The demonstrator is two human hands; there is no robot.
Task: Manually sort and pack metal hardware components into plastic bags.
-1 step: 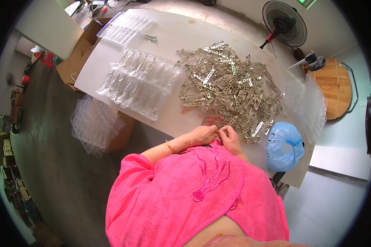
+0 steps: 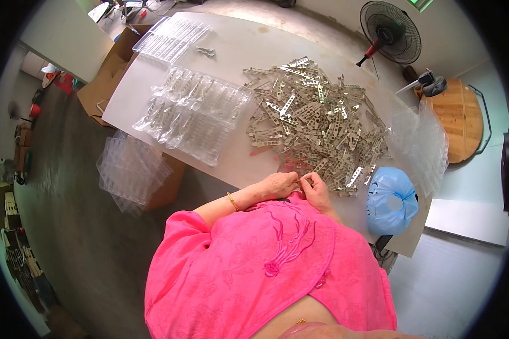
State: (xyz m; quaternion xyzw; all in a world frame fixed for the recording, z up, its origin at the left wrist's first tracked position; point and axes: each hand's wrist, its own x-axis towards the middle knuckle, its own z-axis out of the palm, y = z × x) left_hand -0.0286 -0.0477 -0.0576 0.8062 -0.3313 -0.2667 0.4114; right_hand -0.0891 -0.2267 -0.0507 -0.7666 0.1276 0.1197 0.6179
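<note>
My left hand (image 2: pixel 282 182) and my right hand (image 2: pixel 316 190) meet at the near edge of the table, fingertips pinched close together. Whatever is between the fingers is too small or hidden to make out. Just beyond them spreads a large heap of flat metal strips with holes (image 2: pixel 316 118). Red marks (image 2: pixel 291 164) show on the surface between the heap and my hands. To the left of the heap lie clear plastic trays (image 2: pixel 212 113), with metal strips in part of them.
Another clear tray (image 2: pixel 172 38) and a few loose metal pieces (image 2: pixel 206 51) lie at the far left of the table (image 2: pixel 237 34). Clear sheets (image 2: pixel 418 141) and a blue plastic bag (image 2: pixel 391 200) are at right. Cardboard boxes (image 2: pixel 167 181) stand beside the table; a fan (image 2: pixel 390 33) stands beyond.
</note>
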